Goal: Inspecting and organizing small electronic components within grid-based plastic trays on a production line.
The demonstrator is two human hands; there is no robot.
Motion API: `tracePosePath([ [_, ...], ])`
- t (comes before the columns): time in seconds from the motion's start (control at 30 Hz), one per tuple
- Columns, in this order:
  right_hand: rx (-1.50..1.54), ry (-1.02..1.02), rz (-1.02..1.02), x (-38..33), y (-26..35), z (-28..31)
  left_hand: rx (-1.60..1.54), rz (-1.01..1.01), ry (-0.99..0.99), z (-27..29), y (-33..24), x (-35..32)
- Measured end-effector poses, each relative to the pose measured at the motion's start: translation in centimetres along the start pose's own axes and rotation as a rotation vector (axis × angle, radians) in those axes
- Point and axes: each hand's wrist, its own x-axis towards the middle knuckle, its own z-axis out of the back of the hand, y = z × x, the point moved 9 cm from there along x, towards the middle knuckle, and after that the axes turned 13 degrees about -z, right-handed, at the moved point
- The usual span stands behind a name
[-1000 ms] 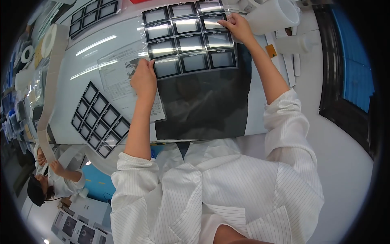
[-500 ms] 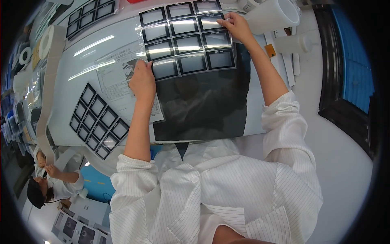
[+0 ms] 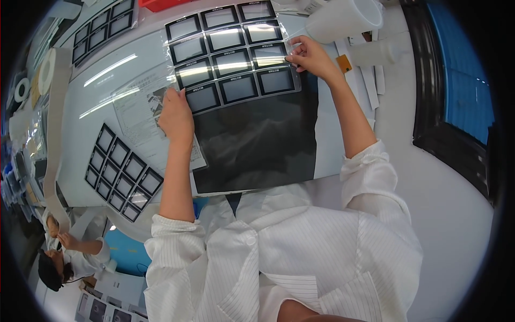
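A clear film sheet printed with rows of black-framed rectangular windows [image 3: 230, 60] lies over the upper part of a glossy black sheet [image 3: 255, 147]. My left hand [image 3: 177, 118] is closed at its lower left edge, with thumb and fingertips at the border. At the right edge my right hand [image 3: 311, 58] pinches the film beside the third row of windows, other fingers curled. A similar windowed sheet [image 3: 123, 172] lies aslant to the left of my left forearm. Between it and my left hand is a printed paper [image 3: 137, 115].
A third windowed sheet [image 3: 104, 29] lies far left, near a red tray [image 3: 161, 4]. White cylindrical containers [image 3: 343, 21] stand at the far right. Along the left runs a long beige strip [image 3: 55, 150], held by another person [image 3: 75, 257] at lower left.
My right hand has moved nearer along the film's right edge, from the second row of windows to the third. My left hand stays at the lower left edge. The whole view has shifted slightly.
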Motion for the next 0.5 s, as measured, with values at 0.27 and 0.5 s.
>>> tracePosePath([
  [0.27,-0.044,-0.077,0.032,0.1,-0.2,-0.2,-0.018,-0.024,-0.006,0.1,-0.3,-0.1],
  [0.5,-0.479,-0.565,0.686,-6.8,8.5,-3.3,-0.006,-0.047,-0.246,3.1,0.9,-2.4],
])
